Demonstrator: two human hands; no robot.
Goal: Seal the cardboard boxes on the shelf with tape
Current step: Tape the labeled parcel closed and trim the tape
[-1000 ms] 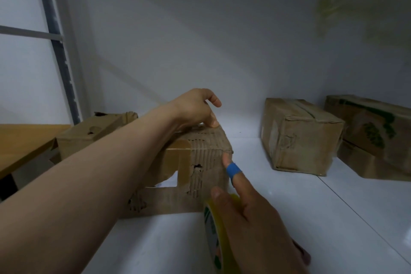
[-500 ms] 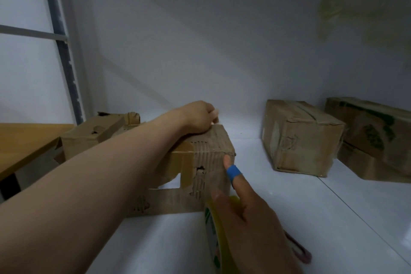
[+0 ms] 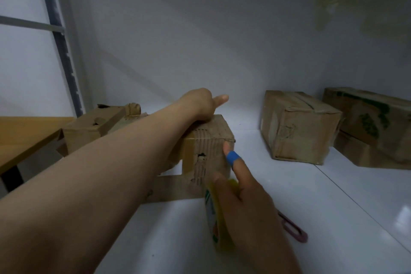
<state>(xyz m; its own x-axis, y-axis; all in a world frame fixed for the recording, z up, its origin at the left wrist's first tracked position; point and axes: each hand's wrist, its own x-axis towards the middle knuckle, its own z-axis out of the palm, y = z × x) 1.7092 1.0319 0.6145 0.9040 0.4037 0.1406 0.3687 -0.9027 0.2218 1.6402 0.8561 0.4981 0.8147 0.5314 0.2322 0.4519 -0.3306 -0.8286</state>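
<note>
A worn cardboard box with brown tape on its front stands on the white shelf at the centre. My left hand rests on the box's top near the far edge, thumb stretched out to the right; its other fingers are hidden. My right hand grips a yellow tape roll low in front of the box. Its index finger, wrapped in a blue plaster, touches the box's front right edge.
Another battered box sits behind my left arm. A closed box lies to the right, and two stacked boxes stand at the far right. A pink handle lies by my right wrist. A wooden table is at the left.
My left hand slid back along the box's top and its thumb now sticks out. My right hand with the tape roll has stayed at the box's front corner.
</note>
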